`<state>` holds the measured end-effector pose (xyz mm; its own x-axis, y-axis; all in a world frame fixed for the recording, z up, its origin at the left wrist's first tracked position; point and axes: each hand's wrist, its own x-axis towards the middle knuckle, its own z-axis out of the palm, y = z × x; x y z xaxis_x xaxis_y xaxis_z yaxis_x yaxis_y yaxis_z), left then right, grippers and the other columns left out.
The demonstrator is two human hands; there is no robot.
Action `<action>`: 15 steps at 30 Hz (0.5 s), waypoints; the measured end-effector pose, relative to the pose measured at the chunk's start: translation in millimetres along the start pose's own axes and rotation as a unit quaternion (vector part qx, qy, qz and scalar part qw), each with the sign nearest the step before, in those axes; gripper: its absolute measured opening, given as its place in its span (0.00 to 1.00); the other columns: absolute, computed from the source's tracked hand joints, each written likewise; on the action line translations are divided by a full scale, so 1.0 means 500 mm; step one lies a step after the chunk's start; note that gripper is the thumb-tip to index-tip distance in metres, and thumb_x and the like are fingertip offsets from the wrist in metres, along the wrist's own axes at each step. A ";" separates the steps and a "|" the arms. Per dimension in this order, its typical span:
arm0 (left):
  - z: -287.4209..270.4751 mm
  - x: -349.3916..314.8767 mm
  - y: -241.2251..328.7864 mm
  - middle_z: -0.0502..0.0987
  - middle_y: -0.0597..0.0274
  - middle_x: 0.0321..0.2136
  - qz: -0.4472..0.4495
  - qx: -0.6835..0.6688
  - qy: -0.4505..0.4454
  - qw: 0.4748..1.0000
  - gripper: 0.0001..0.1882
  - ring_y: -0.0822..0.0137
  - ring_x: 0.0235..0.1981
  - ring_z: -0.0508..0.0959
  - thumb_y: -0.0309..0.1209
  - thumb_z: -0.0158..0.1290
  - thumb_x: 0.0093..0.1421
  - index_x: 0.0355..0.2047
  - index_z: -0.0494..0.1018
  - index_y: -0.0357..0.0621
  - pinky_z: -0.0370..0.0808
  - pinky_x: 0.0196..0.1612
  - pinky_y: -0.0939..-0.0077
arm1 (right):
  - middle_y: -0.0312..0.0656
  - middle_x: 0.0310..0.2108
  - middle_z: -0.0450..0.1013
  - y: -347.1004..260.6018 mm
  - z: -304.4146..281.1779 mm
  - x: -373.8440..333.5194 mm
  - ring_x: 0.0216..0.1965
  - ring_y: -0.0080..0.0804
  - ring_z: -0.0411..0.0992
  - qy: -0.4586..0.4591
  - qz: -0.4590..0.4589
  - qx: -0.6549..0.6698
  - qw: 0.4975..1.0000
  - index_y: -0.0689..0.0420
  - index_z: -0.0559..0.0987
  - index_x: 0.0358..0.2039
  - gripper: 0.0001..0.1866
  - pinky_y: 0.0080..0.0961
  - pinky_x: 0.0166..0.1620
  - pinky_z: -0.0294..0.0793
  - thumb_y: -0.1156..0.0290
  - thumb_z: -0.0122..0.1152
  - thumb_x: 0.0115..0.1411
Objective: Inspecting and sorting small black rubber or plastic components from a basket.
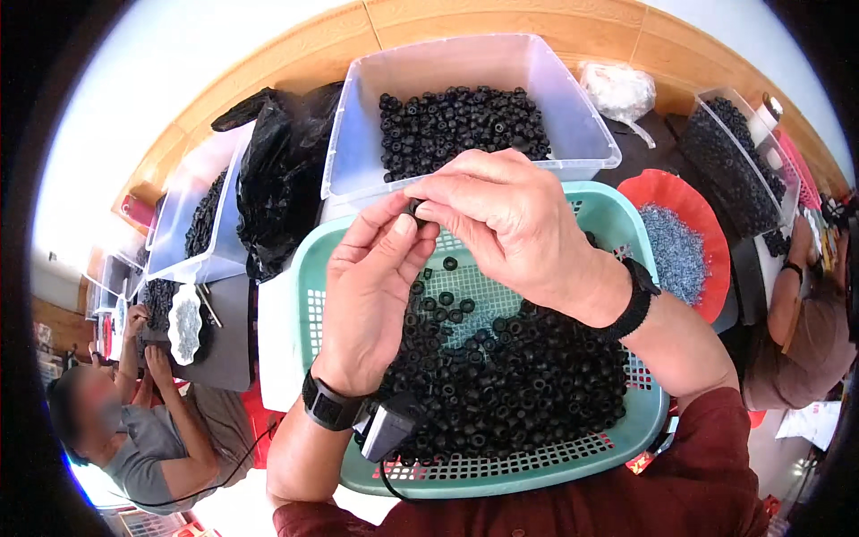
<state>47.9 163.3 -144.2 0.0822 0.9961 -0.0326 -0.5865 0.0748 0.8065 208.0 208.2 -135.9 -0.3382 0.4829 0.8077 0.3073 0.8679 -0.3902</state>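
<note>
The left hand and the right hand meet above the green basket, near the front wall of the clear bin. Between their fingertips is a small black piece, mostly covered by the fingers. The left hand is partly curled, its thumb and forefinger drawn together at the piece; the right hand pinches the piece from the other side, thumb close to forefinger. A dark watch is on the left wrist and a black band on the right.

Under the hands, black rings heap over the near part of the basket, with a few scattered farther up its mesh floor. The bin just beyond the basket also contains black pieces. To its left lies a black bag; to its right, a white bag. Right of the basket, a red dish holds blue-grey bits. A co-worker sits at far left.
</note>
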 end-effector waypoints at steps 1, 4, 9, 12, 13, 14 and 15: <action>-0.003 0.000 -0.001 0.73 0.60 0.42 0.001 0.000 0.001 1.000 0.13 0.70 0.41 0.75 0.22 0.48 0.61 0.47 0.69 0.37 0.72 0.49 0.76 | 0.40 0.25 0.71 -0.003 0.001 -0.001 0.26 0.39 0.71 0.000 -0.001 0.001 1.000 0.57 0.77 0.31 0.06 0.31 0.30 0.65 0.75 0.59 0.49; -0.008 -0.002 0.000 0.74 0.60 0.40 -0.005 -0.016 -0.004 1.000 0.13 0.70 0.40 0.75 0.23 0.48 0.61 0.46 0.70 0.37 0.72 0.48 0.77 | 0.38 0.26 0.71 -0.010 0.001 -0.003 0.28 0.37 0.71 -0.025 0.018 -0.028 0.999 0.56 0.77 0.32 0.08 0.30 0.33 0.64 0.74 0.59 0.49; -0.006 -0.002 0.003 0.75 0.60 0.38 -0.019 0.001 -0.014 1.000 0.12 0.70 0.38 0.76 0.24 0.48 0.61 0.46 0.70 0.38 0.72 0.46 0.77 | 0.42 0.24 0.72 -0.005 -0.006 0.003 0.24 0.38 0.73 -0.006 0.068 0.072 0.995 0.61 0.78 0.29 0.05 0.29 0.28 0.70 0.76 0.59 0.51; -0.005 0.000 0.001 0.75 0.59 0.39 -0.009 0.006 -0.033 0.999 0.12 0.70 0.39 0.75 0.24 0.48 0.61 0.45 0.70 0.38 0.72 0.47 0.77 | 0.45 0.25 0.74 0.003 -0.008 0.003 0.24 0.35 0.75 0.021 0.128 0.161 0.978 0.64 0.78 0.30 0.05 0.24 0.26 0.73 0.77 0.60 0.52; -0.005 0.000 0.001 0.75 0.59 0.39 -0.009 0.007 -0.034 0.999 0.12 0.70 0.39 0.75 0.24 0.48 0.61 0.45 0.70 0.38 0.72 0.47 0.77 | 0.45 0.26 0.75 -0.001 -0.014 0.004 0.26 0.29 0.75 0.009 0.177 0.197 0.964 0.64 0.79 0.32 0.07 0.20 0.29 0.73 0.77 0.60 0.53; -0.005 -0.001 0.002 0.75 0.59 0.40 -0.006 0.002 -0.046 0.999 0.12 0.69 0.39 0.75 0.24 0.48 0.61 0.46 0.70 0.38 0.72 0.47 0.77 | 0.45 0.26 0.75 0.000 -0.016 0.005 0.26 0.29 0.75 0.010 0.177 0.196 0.964 0.64 0.79 0.32 0.07 0.20 0.29 0.73 0.77 0.60 0.53; -0.005 -0.002 0.002 0.75 0.59 0.41 -0.003 -0.002 -0.058 0.998 0.12 0.69 0.40 0.75 0.24 0.48 0.62 0.46 0.70 0.38 0.71 0.48 0.77 | 0.44 0.26 0.75 0.001 -0.018 0.007 0.26 0.27 0.74 0.004 0.190 0.213 0.959 0.64 0.79 0.33 0.07 0.19 0.29 0.73 0.77 0.60 0.53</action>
<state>45.2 162.5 -144.6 0.1781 0.9835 0.0306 -0.5889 0.0816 0.8041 214.9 209.2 -129.5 -0.2672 0.7735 0.5747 0.0158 0.5998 -0.8000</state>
